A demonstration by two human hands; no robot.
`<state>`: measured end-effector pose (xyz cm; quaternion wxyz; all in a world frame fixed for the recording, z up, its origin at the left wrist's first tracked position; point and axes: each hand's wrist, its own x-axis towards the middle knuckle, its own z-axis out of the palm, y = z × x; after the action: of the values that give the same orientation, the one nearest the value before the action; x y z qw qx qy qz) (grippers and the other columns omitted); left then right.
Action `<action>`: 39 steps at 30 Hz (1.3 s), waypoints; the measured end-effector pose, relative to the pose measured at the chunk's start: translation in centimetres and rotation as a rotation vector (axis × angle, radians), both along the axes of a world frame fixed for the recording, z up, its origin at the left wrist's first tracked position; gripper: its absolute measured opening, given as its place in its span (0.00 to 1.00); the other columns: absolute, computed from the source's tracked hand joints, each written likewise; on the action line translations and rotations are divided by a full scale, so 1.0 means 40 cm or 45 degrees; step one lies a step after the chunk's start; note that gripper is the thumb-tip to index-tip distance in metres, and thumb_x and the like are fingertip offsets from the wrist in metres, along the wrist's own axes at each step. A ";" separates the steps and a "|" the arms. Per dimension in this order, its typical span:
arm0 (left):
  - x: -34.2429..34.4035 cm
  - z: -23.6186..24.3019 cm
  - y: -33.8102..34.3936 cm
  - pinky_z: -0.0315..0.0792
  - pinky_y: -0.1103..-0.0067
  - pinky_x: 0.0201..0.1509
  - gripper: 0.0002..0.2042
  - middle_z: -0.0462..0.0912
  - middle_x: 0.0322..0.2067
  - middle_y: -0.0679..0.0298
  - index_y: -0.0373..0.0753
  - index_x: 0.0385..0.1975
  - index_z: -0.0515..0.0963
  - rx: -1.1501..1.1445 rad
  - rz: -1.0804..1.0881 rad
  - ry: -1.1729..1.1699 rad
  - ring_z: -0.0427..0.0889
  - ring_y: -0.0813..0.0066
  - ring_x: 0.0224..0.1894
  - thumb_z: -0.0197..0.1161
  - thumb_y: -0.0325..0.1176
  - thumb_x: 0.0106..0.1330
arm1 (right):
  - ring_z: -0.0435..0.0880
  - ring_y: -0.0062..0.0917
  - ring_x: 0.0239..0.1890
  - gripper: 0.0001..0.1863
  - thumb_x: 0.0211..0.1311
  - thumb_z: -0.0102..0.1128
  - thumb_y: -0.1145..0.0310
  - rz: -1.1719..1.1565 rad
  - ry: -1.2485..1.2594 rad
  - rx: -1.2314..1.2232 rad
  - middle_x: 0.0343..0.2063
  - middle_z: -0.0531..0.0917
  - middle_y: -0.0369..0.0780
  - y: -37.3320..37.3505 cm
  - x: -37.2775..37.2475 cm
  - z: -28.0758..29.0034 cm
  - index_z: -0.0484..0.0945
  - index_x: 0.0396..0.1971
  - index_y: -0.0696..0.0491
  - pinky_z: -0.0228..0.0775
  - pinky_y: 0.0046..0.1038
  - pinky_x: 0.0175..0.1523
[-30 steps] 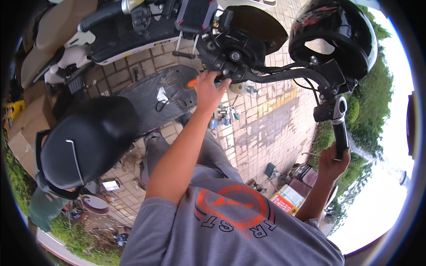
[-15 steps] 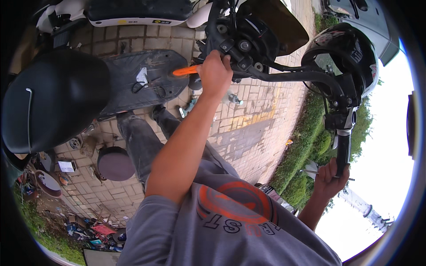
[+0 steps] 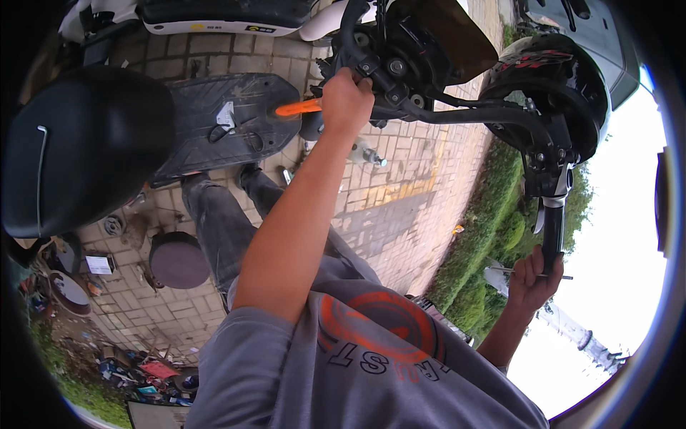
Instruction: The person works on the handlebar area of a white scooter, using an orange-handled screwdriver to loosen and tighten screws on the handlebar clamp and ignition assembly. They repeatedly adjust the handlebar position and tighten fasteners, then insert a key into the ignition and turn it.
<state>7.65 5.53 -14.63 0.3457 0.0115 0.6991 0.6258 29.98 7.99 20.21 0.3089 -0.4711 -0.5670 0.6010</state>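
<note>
My left hand [image 3: 347, 104] is closed around an orange-handled tool [image 3: 297, 108] beside the handlebar clamp [image 3: 391, 94] of a scooter. Its handle sticks out to the left; the working end is hidden behind my fingers and the bar. At the far end of the black handlebar grip [image 3: 554, 232], my right hand [image 3: 532, 280] is closed with a thin metal rod [image 3: 566, 277] across its fingers. Those fingers also touch the lower end of the grip. A brake lever [image 3: 539, 218] runs beside it.
A helmet [image 3: 547, 107] is by the right handlebar. An L-shaped hex key [image 3: 41, 179] lies on the black seat [image 3: 100, 143]. The footboard [image 3: 193, 143] carries a metal bracket [image 3: 226, 114]. On the paving are a round stool [image 3: 180, 260] and a clear bottle [image 3: 368, 153]; another scooter [image 3: 229, 20] stands beyond.
The view has shifted slightly, moving the seat and footboard a little up and left. Both hands stay closed in nearly the same places on the scooter.
</note>
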 end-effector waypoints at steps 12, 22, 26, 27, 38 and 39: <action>-0.003 -0.027 -0.037 0.70 0.66 0.43 0.12 0.82 0.33 0.51 0.34 0.33 0.77 0.097 -0.254 0.051 0.80 0.54 0.40 0.65 0.36 0.55 | 0.64 0.15 0.13 0.28 0.61 0.55 0.54 0.218 -0.498 0.057 0.20 0.69 0.37 0.005 0.004 0.046 0.62 0.50 0.61 0.57 0.18 0.18; 0.002 -0.038 -0.023 0.72 0.71 0.38 0.11 0.83 0.27 0.53 0.36 0.32 0.82 0.167 -0.112 -0.111 0.82 0.57 0.33 0.68 0.35 0.52 | 0.74 0.22 0.17 0.32 0.52 0.63 0.45 0.920 -1.144 -0.226 0.17 0.77 0.41 0.186 -0.177 0.087 0.71 0.39 0.62 0.68 0.22 0.24; 0.004 -0.023 -0.024 0.72 0.71 0.36 0.11 0.83 0.26 0.54 0.36 0.32 0.82 0.113 -0.093 -0.056 0.81 0.57 0.31 0.68 0.35 0.52 | 0.77 0.24 0.18 0.21 0.51 0.63 0.58 0.840 -1.140 -0.443 0.18 0.78 0.43 0.203 -0.223 0.069 0.73 0.35 0.61 0.70 0.23 0.25; 0.007 -0.021 -0.025 0.72 0.71 0.36 0.10 0.82 0.26 0.53 0.36 0.31 0.82 0.125 -0.081 -0.112 0.82 0.57 0.31 0.68 0.34 0.51 | 0.78 0.25 0.19 0.18 0.52 0.62 0.61 0.750 -1.111 -0.488 0.19 0.79 0.42 0.191 -0.264 0.055 0.73 0.35 0.61 0.70 0.24 0.25; 0.041 -0.001 0.009 0.69 0.64 0.40 0.06 0.81 0.27 0.56 0.37 0.24 0.80 -0.050 0.137 0.120 0.80 0.54 0.34 0.64 0.32 0.51 | 0.72 0.24 0.09 0.09 0.42 0.59 0.77 0.402 -1.249 -0.287 0.11 0.73 0.40 0.049 -0.252 0.011 0.72 0.26 0.60 0.67 0.25 0.16; 0.043 -0.003 0.010 0.69 0.66 0.41 0.06 0.81 0.28 0.55 0.37 0.25 0.80 -0.053 0.150 0.108 0.79 0.54 0.35 0.64 0.32 0.51 | 0.72 0.24 0.09 0.10 0.42 0.59 0.78 0.411 -1.209 -0.285 0.11 0.73 0.39 0.038 -0.252 0.005 0.72 0.27 0.60 0.67 0.25 0.16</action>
<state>9.36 5.95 -14.74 0.2786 -0.0105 0.7255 0.6293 19.91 9.50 20.42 -0.1316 -0.6289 -0.6425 0.4176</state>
